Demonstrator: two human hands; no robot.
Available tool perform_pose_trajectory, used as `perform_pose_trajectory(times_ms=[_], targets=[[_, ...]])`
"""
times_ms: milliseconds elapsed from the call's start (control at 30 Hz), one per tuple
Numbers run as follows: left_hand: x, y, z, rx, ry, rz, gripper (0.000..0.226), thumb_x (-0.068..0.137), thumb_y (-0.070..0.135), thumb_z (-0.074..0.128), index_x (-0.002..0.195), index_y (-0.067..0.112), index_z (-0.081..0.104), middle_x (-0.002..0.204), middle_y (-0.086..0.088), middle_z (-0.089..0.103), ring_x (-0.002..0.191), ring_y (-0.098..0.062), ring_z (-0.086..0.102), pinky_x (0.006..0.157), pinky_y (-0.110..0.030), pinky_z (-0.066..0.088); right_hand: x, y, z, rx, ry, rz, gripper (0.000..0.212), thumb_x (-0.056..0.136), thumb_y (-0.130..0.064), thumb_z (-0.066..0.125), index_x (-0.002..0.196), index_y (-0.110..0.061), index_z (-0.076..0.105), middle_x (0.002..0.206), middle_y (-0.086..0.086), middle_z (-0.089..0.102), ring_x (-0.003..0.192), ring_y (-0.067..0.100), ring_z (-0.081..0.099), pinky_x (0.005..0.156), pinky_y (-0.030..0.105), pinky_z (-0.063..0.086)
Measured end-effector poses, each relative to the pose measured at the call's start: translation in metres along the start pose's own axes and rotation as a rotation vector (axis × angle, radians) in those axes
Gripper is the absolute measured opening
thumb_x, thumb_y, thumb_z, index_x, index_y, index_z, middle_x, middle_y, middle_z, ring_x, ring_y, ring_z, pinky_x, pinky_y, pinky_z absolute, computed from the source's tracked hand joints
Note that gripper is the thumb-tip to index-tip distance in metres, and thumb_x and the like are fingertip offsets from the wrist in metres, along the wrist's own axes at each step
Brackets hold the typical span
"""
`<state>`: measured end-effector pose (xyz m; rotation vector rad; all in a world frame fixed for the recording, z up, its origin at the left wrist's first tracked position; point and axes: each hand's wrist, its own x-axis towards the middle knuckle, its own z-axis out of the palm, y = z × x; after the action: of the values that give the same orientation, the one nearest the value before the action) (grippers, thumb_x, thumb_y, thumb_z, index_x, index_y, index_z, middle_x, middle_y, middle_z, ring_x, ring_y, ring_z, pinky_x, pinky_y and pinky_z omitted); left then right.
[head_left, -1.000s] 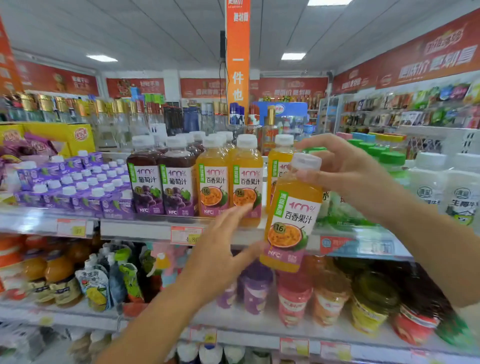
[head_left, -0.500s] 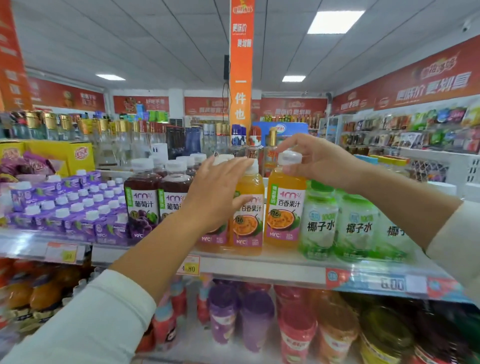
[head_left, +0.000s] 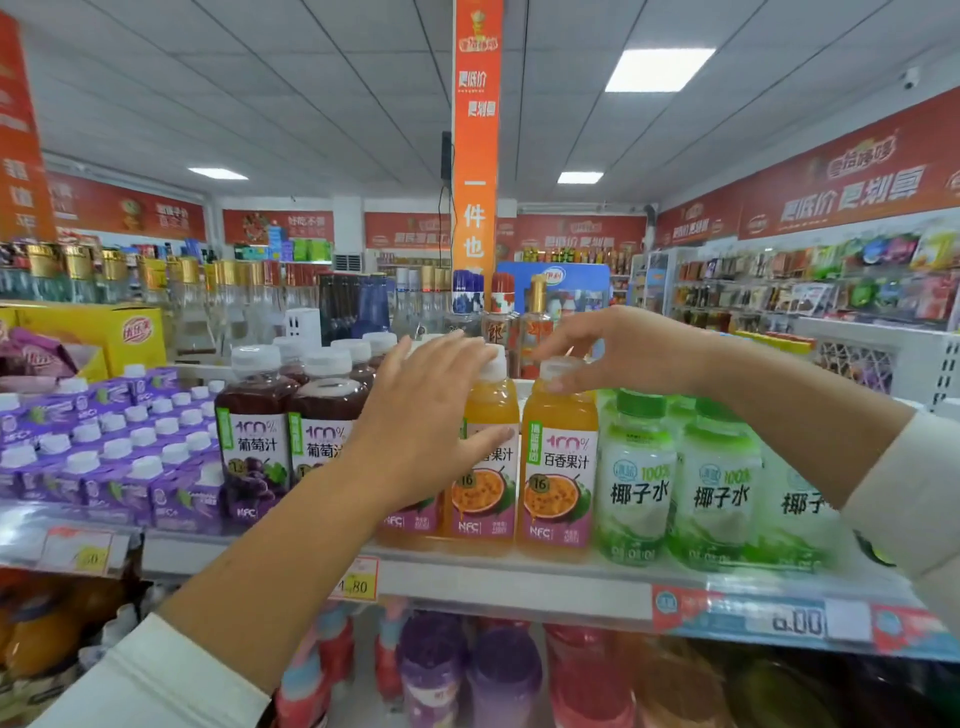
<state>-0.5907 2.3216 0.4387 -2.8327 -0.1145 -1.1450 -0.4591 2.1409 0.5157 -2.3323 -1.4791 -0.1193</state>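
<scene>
My right grip (head_left: 618, 353) pinches the cap of the juice bottle (head_left: 558, 467), mid-frame, upright at the shelf (head_left: 519, 577) front. My left grip (head_left: 426, 421) lies flat, fingers spread, holding nothing, vs. the orange bottles (head_left: 491, 415) beside it. Risk: cap-only hold, maybe loose, hard to tell; bottle tips fwd. Coconut water bottles (head_left: 636, 483) crowd it frame-right.

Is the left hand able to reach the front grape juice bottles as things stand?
Probably yes: the left hand is open, and the grape juice bottles stand just beside it at the shelf edge, with nothing in front.
</scene>
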Motion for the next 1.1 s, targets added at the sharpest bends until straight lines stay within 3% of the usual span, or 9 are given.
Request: perform_pose_trajectory(times_ms=[100,167,333,433,533,633,733,900,1100], targets=[[0.006,0.012,-0.002,-0.05,0.022,0.036,0.074,0.09,0.066,0.048,0.152,0.032,0.024,0.158,0.014,0.026,0.148,-0.006,0.015,0.122,-0.042,-0.001,0.005,0.002,-0.02,-0.022,0.035,-0.021,0.024,0.095,-0.038,0.058,0.117,-0.04,0.065,0.109,-0.03,0.06,0.1,-0.01,0.055,0.087,0.015,0.043],[0.012,0.02,-0.003,-0.052,0.001,0.081,0.071,0.093,0.064,0.043,0.153,0.037,0.019,0.16,0.017,0.021,0.149,-0.003,0.011,0.123,-0.044,-0.002,0.014,0.012,-0.029,-0.022,0.061,-0.025,0.027,0.099,-0.029,0.053,0.124,-0.035,0.062,0.117,-0.021,0.061,0.108,-0.002,0.058,0.099,0.024,0.045],[0.022,0.032,0.004,-0.067,-0.076,0.138,0.068,0.093,0.062,0.045,0.152,0.044,0.015,0.159,0.025,0.019,0.147,0.001,0.016,0.123,-0.047,-0.001,0.035,0.037,-0.028,-0.002,-0.241,0.007,0.057,0.094,-0.012,0.059,0.142,-0.039,0.044,0.146,-0.014,0.045,0.134,0.011,0.043,0.114,0.042,0.035],[0.022,0.031,0.009,-0.09,-0.044,0.123,0.071,0.09,0.061,0.053,0.15,0.044,0.022,0.155,0.025,0.028,0.143,0.0,0.025,0.123,-0.042,0.004,0.046,0.039,-0.013,-0.002,-0.26,-0.04,0.064,0.085,-0.007,0.066,0.135,-0.042,0.05,0.137,-0.011,0.053,0.125,0.014,0.05,0.107,0.043,0.041],[0.022,0.029,0.013,-0.088,-0.005,0.119,0.072,0.086,0.06,0.06,0.149,0.044,0.027,0.153,0.024,0.034,0.141,-0.001,0.03,0.12,-0.036,0.004,0.049,0.044,-0.008,0.106,-0.194,-0.059,0.052,0.084,-0.002,0.064,0.126,-0.033,0.057,0.12,-0.008,0.06,0.104,0.013,0.061,0.086,0.03,0.053],[0.022,0.029,0.015,-0.083,0.007,0.099,0.071,0.084,0.057,0.065,0.146,0.043,0.033,0.149,0.022,0.041,0.138,-0.002,0.034,0.117,-0.032,0.004,0.042,0.054,-0.011,0.184,-0.104,-0.06,0.043,0.088,-0.011,0.067,0.123,-0.034,0.06,0.114,-0.019,0.056,0.081,-0.007,0.055,0.068,0.016,0.046],[0.022,0.031,0.014,-0.067,0.007,0.075,0.071,0.083,0.057,0.067,0.144,0.044,0.034,0.148,0.023,0.042,0.137,-0.001,0.036,0.117,-0.031,0.002,0.029,0.06,-0.023,0.318,0.088,-0.062,0.046,0.086,-0.017,0.072,0.127,-0.034,0.059,0.124,-0.017,0.061,0.083,-0.009,0.062,0.068,0.014,0.051],[0.023,0.043,0.005,-0.114,-0.057,-0.001,0.07,0.082,0.061,0.065,0.143,0.048,0.033,0.144,0.03,0.037,0.131,0.012,0.025,0.122,-0.037,0.001,0.003,0.057,-0.06,0.568,0.37,-0.14,0.038,0.086,-0.009,0.068,0.117,-0.029,0.06,0.117,-0.003,0.068,0.101,0.016,0.068,0.088,0.04,0.058],[0.026,0.081,-0.006,-0.169,-0.052,-0.196,0.087,0.077,0.079,0.05,0.15,0.04,0.023,0.158,0.022,0.02,0.146,0.001,0.009,0.122,-0.035,0.005,-0.045,0.044,-0.088,0.801,0.66,-0.33,0.02,0.091,-0.013,0.064,0.103,-0.025,0.053,0.103,0.004,0.071,0.088,0.018,0.07,0.079,0.035,0.056]])
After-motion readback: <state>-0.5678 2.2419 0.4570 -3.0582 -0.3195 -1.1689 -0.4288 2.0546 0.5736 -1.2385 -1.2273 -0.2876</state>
